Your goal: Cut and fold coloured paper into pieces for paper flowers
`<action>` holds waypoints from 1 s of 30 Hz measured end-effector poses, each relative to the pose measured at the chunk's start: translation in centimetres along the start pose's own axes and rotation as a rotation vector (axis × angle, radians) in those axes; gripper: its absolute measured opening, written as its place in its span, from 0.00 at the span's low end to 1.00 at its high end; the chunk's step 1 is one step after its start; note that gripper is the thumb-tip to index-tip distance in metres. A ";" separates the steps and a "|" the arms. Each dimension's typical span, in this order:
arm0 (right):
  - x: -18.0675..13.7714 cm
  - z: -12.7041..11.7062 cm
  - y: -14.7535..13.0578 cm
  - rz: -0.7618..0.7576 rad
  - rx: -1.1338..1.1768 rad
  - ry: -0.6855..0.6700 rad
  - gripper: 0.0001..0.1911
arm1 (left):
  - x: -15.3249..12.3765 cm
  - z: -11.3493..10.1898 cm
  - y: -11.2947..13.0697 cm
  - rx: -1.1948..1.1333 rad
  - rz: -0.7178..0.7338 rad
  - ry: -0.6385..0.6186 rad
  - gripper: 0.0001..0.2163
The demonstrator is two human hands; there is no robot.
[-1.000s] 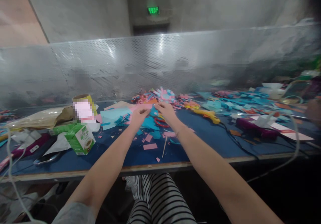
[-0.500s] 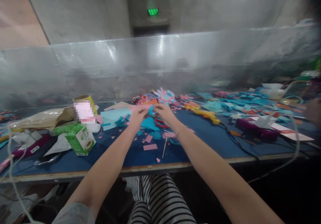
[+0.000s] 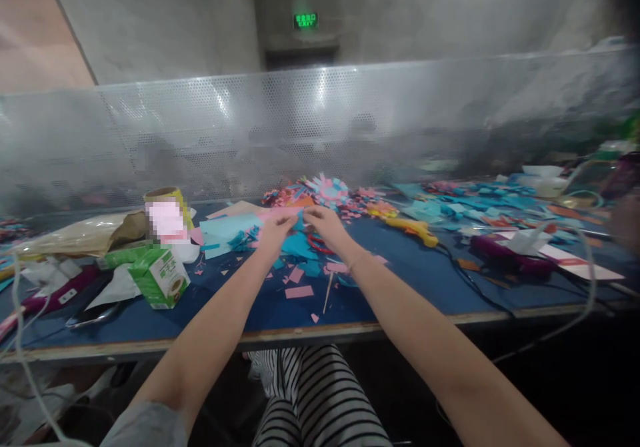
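Observation:
Both my arms reach out over a blue table (image 3: pixel 410 280) strewn with cut paper. My left hand (image 3: pixel 275 230) and my right hand (image 3: pixel 325 223) meet fingertip to fingertip, pinching a small pink and blue paper piece (image 3: pixel 298 217) between them. Under them lie blue paper scraps (image 3: pixel 300 247) and red scissors (image 3: pixel 316 243). A finished pink and blue paper flower (image 3: pixel 327 190) sits just beyond my fingers. A thin wooden stick (image 3: pixel 327 293) lies by my right forearm.
At the left stand a green carton (image 3: pixel 163 277), a yellow tape roll (image 3: pixel 167 200), a brown paper bag (image 3: pixel 85 233) and a phone (image 3: pixel 93 307). To the right lie a yellow glue gun (image 3: pixel 413 228), a purple tool (image 3: pixel 510 253), cables and more blue scraps. A perforated metal screen (image 3: pixel 320 133) backs the table.
My right hand has drawn a little left and closer to my left hand, so the fingertips now close on the paper piece. The rest of the table is unchanged.

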State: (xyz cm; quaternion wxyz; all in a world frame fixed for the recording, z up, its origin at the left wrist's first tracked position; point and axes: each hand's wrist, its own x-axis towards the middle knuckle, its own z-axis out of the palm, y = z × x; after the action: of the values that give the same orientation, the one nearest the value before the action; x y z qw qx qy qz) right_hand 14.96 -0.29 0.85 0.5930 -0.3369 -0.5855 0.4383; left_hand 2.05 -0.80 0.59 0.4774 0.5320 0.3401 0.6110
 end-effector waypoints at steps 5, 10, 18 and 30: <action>0.1 0.0 0.3 0.041 0.074 -0.019 0.12 | 0.0 0.0 -0.1 0.006 0.008 0.027 0.10; 0.3 -0.1 0.8 0.065 0.131 -0.068 0.12 | 0.0 -0.1 -0.2 0.022 0.000 0.034 0.11; 0.3 -0.2 0.7 0.065 0.093 -0.082 0.11 | 0.3 -0.4 -0.4 0.060 0.005 -0.004 0.11; 0.6 -0.2 1.3 0.028 -0.019 -0.040 0.09 | 0.0 -0.2 -0.3 0.019 -0.037 0.009 0.11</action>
State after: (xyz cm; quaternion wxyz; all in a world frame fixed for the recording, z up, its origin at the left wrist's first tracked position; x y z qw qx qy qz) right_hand 15.00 0.79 -0.08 0.5717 -0.3422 -0.5965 0.4476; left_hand 1.93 -0.64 0.23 0.4822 0.5272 0.3578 0.6013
